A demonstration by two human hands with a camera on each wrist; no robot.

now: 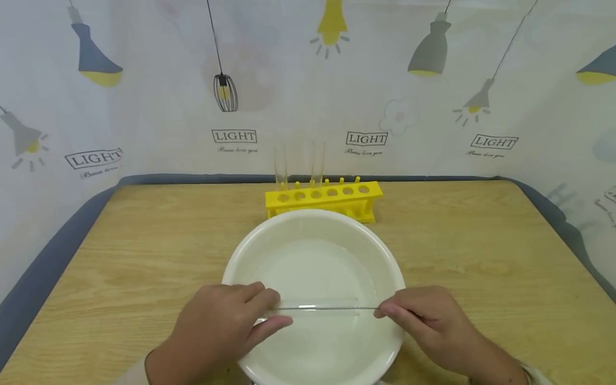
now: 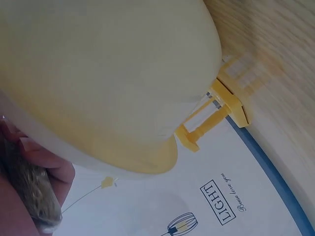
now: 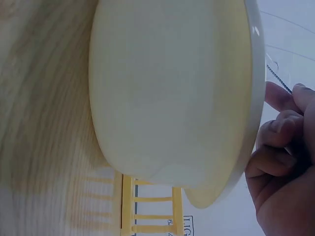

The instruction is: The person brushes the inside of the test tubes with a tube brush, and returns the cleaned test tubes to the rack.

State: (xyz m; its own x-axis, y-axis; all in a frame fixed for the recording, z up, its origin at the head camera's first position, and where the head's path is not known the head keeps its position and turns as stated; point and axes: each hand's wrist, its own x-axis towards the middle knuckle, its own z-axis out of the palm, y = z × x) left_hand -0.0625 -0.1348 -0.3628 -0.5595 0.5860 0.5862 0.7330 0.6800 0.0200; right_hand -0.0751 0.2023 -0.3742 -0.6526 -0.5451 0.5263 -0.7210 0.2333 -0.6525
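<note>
In the head view, my left hand (image 1: 221,321) grips a clear glass test tube (image 1: 332,314) that lies level over a white basin (image 1: 317,353). The tube's open end faces right. A thin twisted wire (image 1: 337,308) runs out of it, and my right hand (image 1: 433,321) pinches the far end between thumb and forefinger. Brush bristles (image 2: 32,189) show inside the tube in the left wrist view, within the curled fingers of the left hand (image 2: 49,169). From the right wrist, the twisted wire (image 3: 279,78) of this test tube brush is seen entering the pinching fingers (image 3: 281,97).
Behind the basin stands a yellow test tube rack (image 1: 327,200) with two upright clear tubes (image 1: 317,166) in its left part. Wooden tabletop (image 1: 159,240) spreads to both sides. A lamp-patterned curtain (image 1: 298,96) hangs behind the table's far edge.
</note>
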